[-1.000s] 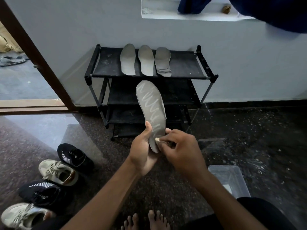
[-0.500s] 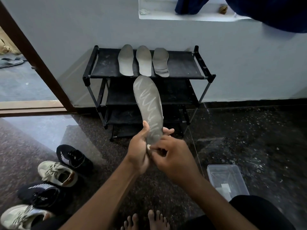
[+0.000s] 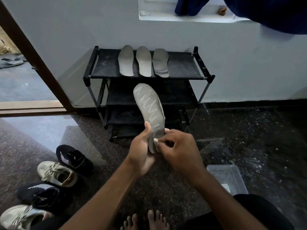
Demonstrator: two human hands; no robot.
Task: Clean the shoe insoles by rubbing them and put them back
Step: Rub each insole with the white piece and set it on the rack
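Grey and streaked with pale zigzag marks, the insole (image 3: 149,110) stands at the frame's centre, its heel gripped in our left hand's (image 3: 141,151) curled fingers. Our right hand (image 3: 179,151) pinches a small pale piece (image 3: 155,140), perhaps an eraser or sponge, against the heel end. Three insoles (image 3: 143,63) lie on the rack (image 3: 182,70) above, and four shoes (image 3: 56,173) wait at lower left. We judge the rubbing unfinished and the refitting not begun.
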